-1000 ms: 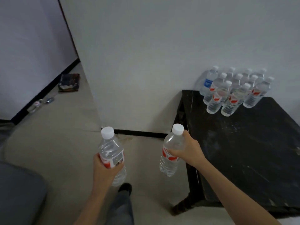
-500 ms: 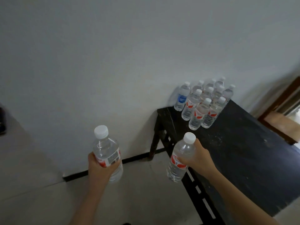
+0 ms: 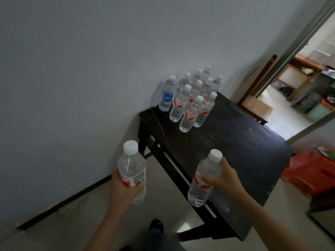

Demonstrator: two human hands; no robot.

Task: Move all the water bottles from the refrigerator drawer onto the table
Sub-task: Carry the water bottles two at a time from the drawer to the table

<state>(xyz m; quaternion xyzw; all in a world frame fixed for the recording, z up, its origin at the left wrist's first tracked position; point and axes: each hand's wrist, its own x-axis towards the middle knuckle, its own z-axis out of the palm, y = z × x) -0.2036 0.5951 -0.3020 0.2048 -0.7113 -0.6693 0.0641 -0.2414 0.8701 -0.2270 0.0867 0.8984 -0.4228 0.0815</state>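
From the head camera, the left hand (image 3: 125, 191) is wrapped round the lower half of a clear water bottle (image 3: 131, 171) with a white cap and a red-and-white label. The thumb lies across the label and the bottle is held upright over the floor, short of the worktop's (image 3: 235, 142) near corner.

The right hand (image 3: 224, 180) grips a second red-labelled bottle (image 3: 204, 178) higher up, around the shoulder and upper label. That bottle leans with its cap tipped away from the person, and its base hangs at the worktop's near edge.

Beyond both hands, at the worktop's far corner against the wall, stands a tight group of water bottles (image 3: 192, 100), all upright. A blue-labelled bottle (image 3: 167, 94) stands at the group's left edge. The refrigerator drawer is not in view.

Both carried bottles look full, so each probably has some weight. The thin plastic walls would likely give under a hard squeeze, and the surface may be slick if chilled. The labelled waist seems the surest place to hold, as the left hand does. The right hand's higher grip lets its bottle swing, and it would need to be set upright before its base meets the worktop. The bare top in front of the right hand looks like the easiest landing spot, well away from the standing group.
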